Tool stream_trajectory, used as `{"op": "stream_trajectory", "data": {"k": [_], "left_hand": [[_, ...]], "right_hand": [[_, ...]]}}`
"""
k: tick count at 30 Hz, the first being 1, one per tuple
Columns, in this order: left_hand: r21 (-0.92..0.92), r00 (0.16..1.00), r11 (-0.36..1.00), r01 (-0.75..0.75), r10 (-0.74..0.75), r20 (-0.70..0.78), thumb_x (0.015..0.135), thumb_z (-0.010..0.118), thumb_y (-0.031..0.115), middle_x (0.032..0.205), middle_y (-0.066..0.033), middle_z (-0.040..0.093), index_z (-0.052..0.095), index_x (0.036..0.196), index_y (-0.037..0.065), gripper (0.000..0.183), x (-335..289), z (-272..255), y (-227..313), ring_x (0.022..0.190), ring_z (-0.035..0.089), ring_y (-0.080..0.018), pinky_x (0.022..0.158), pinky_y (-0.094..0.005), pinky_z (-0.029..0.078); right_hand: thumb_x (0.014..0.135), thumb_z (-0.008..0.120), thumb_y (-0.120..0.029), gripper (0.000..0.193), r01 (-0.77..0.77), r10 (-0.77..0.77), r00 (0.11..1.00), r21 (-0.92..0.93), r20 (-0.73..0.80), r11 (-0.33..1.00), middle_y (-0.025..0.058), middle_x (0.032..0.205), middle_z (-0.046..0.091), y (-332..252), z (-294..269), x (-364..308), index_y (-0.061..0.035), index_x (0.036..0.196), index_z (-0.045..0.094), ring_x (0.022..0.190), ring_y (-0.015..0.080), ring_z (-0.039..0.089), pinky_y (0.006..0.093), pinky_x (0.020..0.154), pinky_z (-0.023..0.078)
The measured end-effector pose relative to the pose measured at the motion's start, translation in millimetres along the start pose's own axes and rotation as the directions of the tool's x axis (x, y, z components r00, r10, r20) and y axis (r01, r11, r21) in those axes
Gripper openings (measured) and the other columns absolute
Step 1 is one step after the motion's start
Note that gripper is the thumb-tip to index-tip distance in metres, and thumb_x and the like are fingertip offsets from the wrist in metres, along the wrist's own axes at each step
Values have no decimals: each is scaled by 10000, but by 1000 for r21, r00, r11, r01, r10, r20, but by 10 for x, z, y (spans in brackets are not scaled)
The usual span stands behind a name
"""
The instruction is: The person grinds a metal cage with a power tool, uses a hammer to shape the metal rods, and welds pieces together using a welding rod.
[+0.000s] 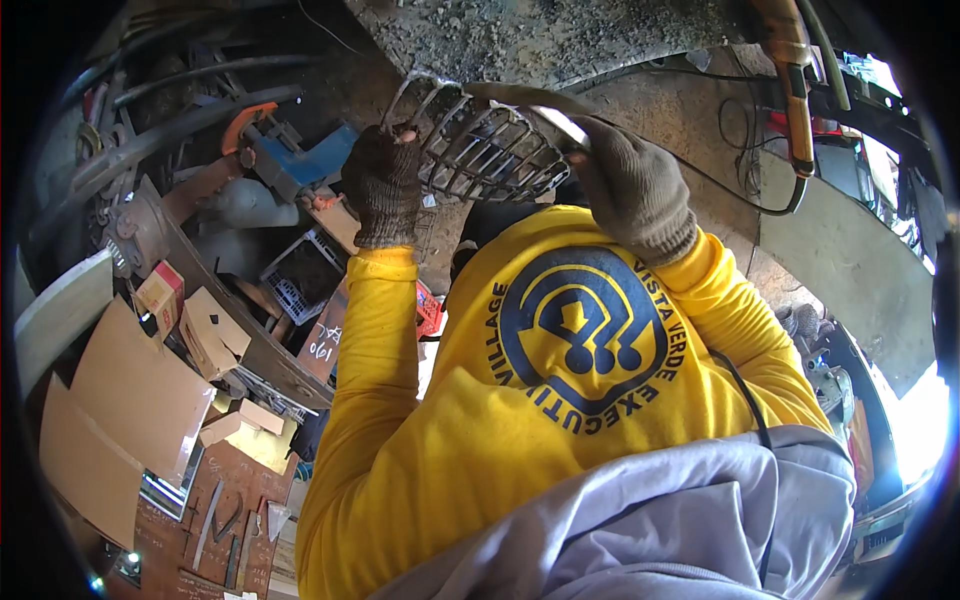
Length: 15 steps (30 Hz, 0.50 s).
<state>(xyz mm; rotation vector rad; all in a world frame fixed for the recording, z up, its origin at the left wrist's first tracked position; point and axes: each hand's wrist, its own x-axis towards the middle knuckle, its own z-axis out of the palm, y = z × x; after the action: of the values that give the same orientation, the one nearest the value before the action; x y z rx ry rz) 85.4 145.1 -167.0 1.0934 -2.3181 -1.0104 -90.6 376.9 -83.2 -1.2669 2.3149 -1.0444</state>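
Note:
A cage-like basket of welded metal rods (490, 155) is held up in front of my chest, below the rough slab. My left hand (385, 185), in a dark knit glove with bare fingertips showing, is closed around the rods at its left end. My right hand (637, 185), in a grey-brown knit glove, is at the basket's right end. Its fingers are bent around a flat, pale strip (562, 124), which slants along the basket's upper right edge. The glove hides the rest of the strip, and I cannot tell whether it is joined to the basket.
A grit-covered slab (560, 40) spans the top. An orange corded power tool (790, 90) hangs at upper right, its cable looping down. To the left are a blue-and-orange machine (300, 150), a grey plastic crate (303, 275) and cardboard boxes (130, 400). Metal pieces lie on a brown board (215, 540).

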Motion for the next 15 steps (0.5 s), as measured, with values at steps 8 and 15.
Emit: {"op": "stream_trajectory", "data": {"k": [8,15], "left_hand": [[17,994,1000,-16,17,-105,875,740,501,732,-143,645,627,808,25,494,-130,-145,100,707,638,-324,674,-419,488],[267,879,919,-291,367,-305,887,607,715,742,-65,654,658,813,85,636,-150,-722,344,660,650,-270,622,-407,485]], "right_hand": [[1024,604,-223,286,-391,401,914,385,58,836,17,751,624,65,-212,155,-35,1234,654,684,92,641,317,551,516],[1006,634,-300,343,-605,621,767,509,165,612,-30,783,584,323,-209,207,-38,1226,664,707,70,537,258,626,446]]}}
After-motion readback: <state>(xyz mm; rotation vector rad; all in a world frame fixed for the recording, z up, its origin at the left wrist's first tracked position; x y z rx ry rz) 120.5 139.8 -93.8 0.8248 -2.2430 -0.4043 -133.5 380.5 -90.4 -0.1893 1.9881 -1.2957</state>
